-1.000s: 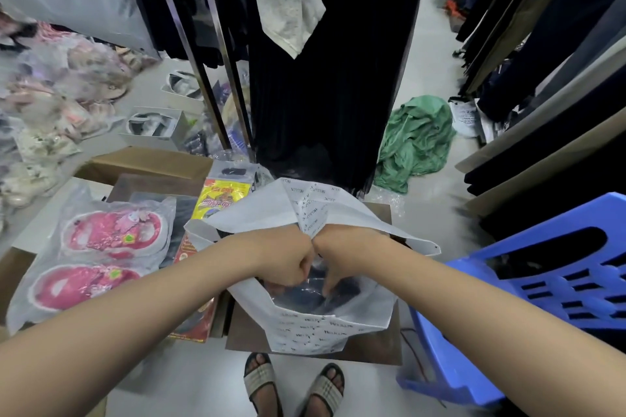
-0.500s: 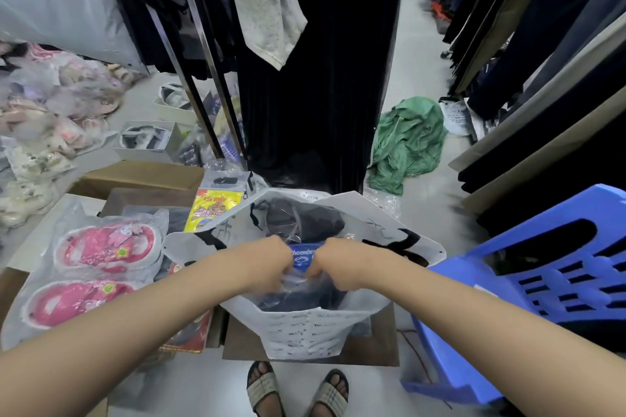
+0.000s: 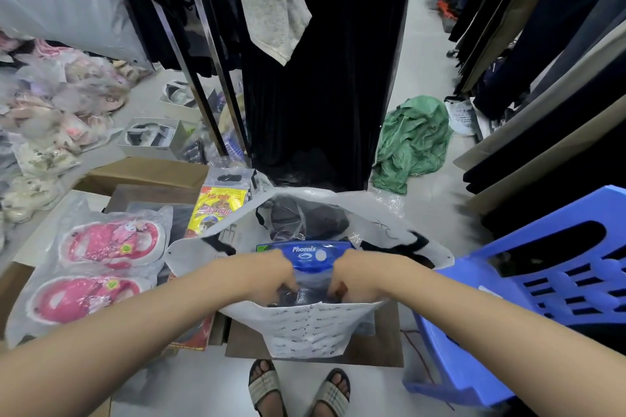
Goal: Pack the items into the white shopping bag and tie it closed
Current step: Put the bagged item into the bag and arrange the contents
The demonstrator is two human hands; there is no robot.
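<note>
The white shopping bag [image 3: 306,325], bunched shut a second ago, now gapes on the cardboard, with left hand [image 3: 276,276] and right hand [image 3: 355,278] inside, fingers pinching the blue Phoenix packet [image 3: 306,256], so packing continues and tying remains pending.

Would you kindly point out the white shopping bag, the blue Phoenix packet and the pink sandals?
white shopping bag [image 3: 306,332]: head view, printed near wall.
blue Phoenix packet [image 3: 305,256]: head view, blue label.
pink sandals [image 3: 111,242]: head view, upper sandal's strap.
</note>
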